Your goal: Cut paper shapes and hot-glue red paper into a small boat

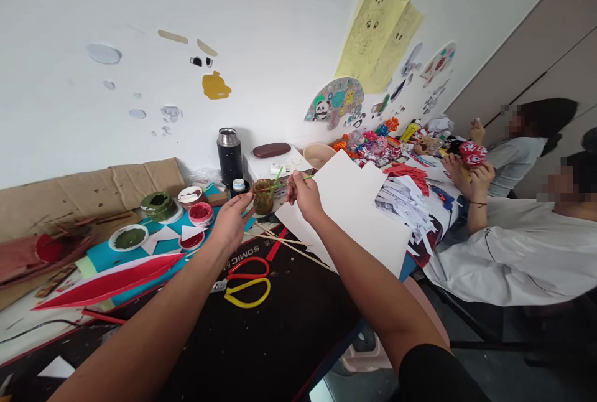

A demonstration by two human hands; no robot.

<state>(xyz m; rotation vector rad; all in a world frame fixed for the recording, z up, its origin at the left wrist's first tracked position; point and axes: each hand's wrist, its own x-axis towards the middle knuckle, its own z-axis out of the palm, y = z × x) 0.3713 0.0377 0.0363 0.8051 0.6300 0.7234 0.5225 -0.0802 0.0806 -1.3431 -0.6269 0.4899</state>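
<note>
Two hands flank brush jar [263,198]. Our left hand [231,223], fingers loosely curled, sits just left of jar, contact unclear. Our right hand [304,195] pinches green brush [308,177] just right of jar. We judge: steady jar first, move brush slowly, keep drips off white paper [354,203] right of jar.

white wall [280,28], paper cutouts [336,100], beige cabinet [536,47]

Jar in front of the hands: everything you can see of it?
The jar is small, apparently clear glass, smeared murky brown-green. It stands upright by the far edge of the black mat, near a black flask. Green-handled brushes stick out of its open mouth, leaning right; the right hand pinches one of them. Fingertips of the left hand reach its left side; contact is unclear.
</note>
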